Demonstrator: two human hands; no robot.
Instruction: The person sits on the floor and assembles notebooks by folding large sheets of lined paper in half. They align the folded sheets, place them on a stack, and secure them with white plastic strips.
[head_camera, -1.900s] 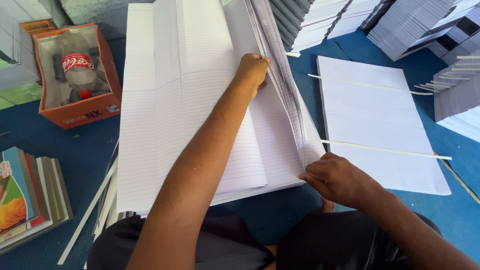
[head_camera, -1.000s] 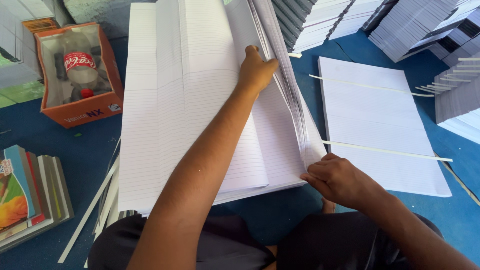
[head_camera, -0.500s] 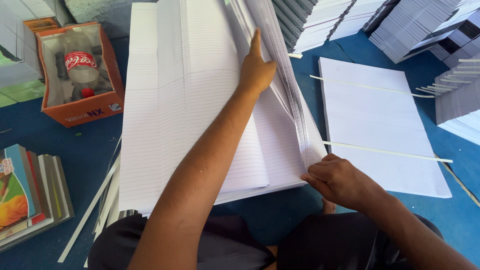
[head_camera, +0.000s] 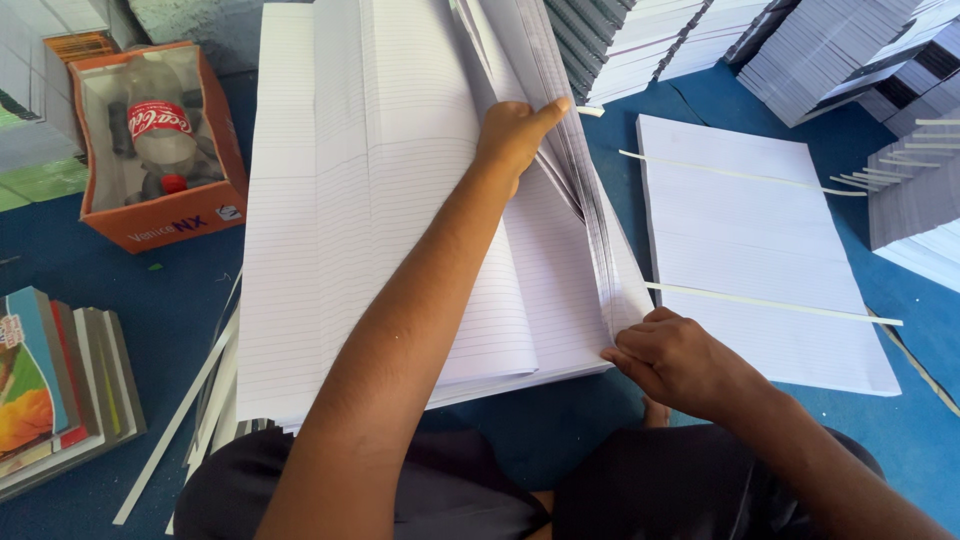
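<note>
A big stack of white ruled paper sheets (head_camera: 370, 200) lies in front of me on a blue surface. My left hand (head_camera: 515, 135) reaches across it and lifts a thick fan of sheets (head_camera: 590, 230) at the stack's right side, fingers tucked between the pages near the far end. My right hand (head_camera: 680, 360) pinches the near right corner of the same fanned sheets. A smaller pile of ruled sheets (head_camera: 760, 250) lies flat to the right, with two thin white paper strips (head_camera: 770, 303) across it.
An orange open box (head_camera: 160, 140) holding a plastic bottle stands at the far left. Colourful book covers (head_camera: 55, 390) are piled at the near left. Loose white strips (head_camera: 190, 410) lie beside the stack. Tall stacks of bound paper (head_camera: 800, 50) fill the far right.
My left hand has slid farther up along the fanned sheets and its fingers now point toward the far right edge. The right hand has stayed on the near corner.
</note>
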